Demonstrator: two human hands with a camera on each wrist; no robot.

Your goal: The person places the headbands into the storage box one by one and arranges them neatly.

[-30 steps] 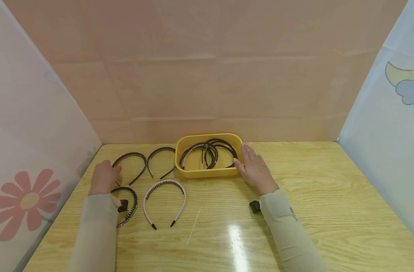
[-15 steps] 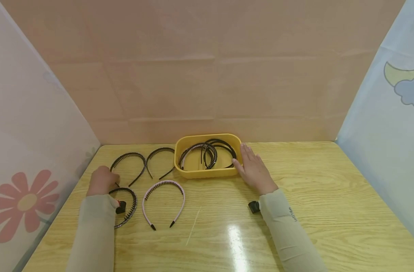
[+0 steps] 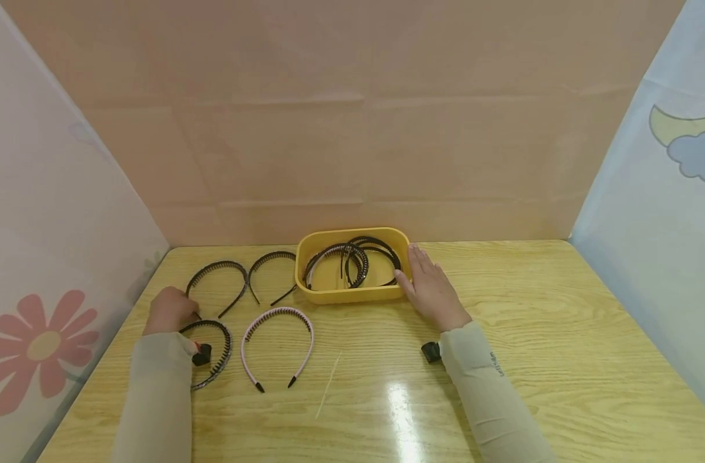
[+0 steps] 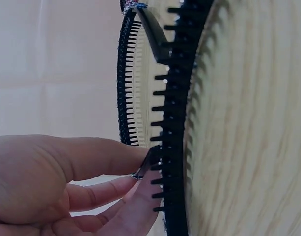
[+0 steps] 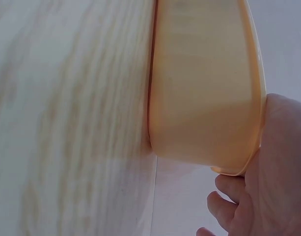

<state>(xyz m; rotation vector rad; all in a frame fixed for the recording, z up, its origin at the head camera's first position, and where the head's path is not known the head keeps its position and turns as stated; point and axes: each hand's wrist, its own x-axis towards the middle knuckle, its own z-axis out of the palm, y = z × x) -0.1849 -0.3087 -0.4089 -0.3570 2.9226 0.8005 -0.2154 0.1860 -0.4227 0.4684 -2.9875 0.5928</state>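
Note:
At the table's left, my left hand (image 3: 170, 310) pinches one end of a black toothed headband (image 3: 216, 263) between thumb and fingers. The left wrist view shows the thumb (image 4: 111, 155) against that end, with the headband's teeth beyond. Just nearer lies a black glittery headband (image 3: 228, 350), partly hidden by my wrist; its toothed band (image 4: 175, 118) fills the foreground of the left wrist view. My right hand (image 3: 436, 289) rests on the right end of a yellow basket (image 3: 352, 296), fingers straight along the wall and thumb at the front rim. Several headbands (image 3: 361, 257) overlap inside it.
Another black headband (image 3: 271, 255) lies against the basket's left side. A pink headband (image 3: 277, 311) with black tips lies in front, on the wooden table (image 3: 532, 360). Cloth walls (image 3: 352, 141) stand at the back and both sides.
My left hand has shifted slightly left and toward me, its fingers drawn in on the headband's end. The right hand has stayed on the basket.

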